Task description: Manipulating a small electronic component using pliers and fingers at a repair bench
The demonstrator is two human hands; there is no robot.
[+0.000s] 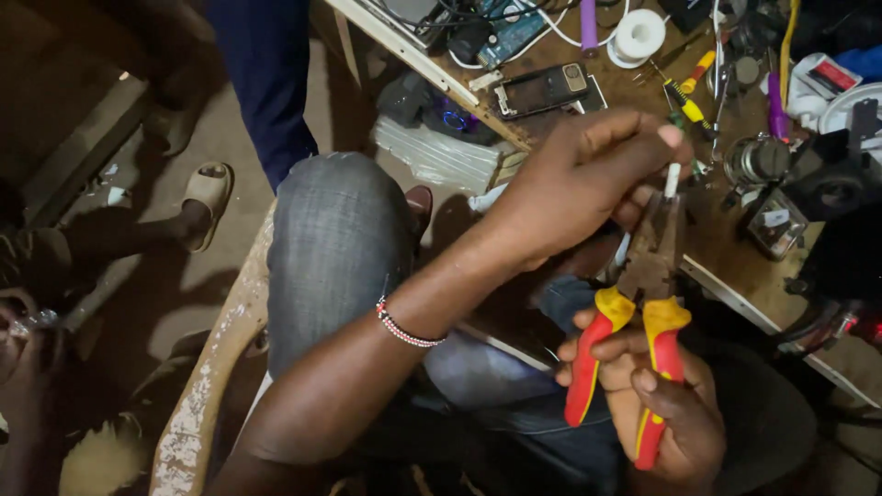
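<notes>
Pliers (634, 340), one pair with two red-and-yellow handles, sit in the right hand (661, 404), whose fingers are curled closed around both handles low in the view. Their dark metal head points up toward the left hand (579, 184), and the tip meets it just below a small white piece (672, 179). That piece is pinched between the thumb and fingertips of the left hand, which is closed on it; one short white end stands out past the fingers. Whether the plier tip actually bites the piece cannot be told. A beaded bracelet (404, 326), one, circles the left wrist. Both hands hang above the person's lap, over grey trousers, just in front of the wooden worktop (726, 248).

On the worktop lie one opened phone (542, 89), one roll of white tape (638, 37), two small screwdrivers with yellow-and-red grips (694, 87), and one purple cylinder (588, 23), with tangled cables at the far edge. A round metal part (755, 161) lies right of the left hand.

On the floor to the left, one foot in a pale sandal (207, 197) belongs to another person.
</notes>
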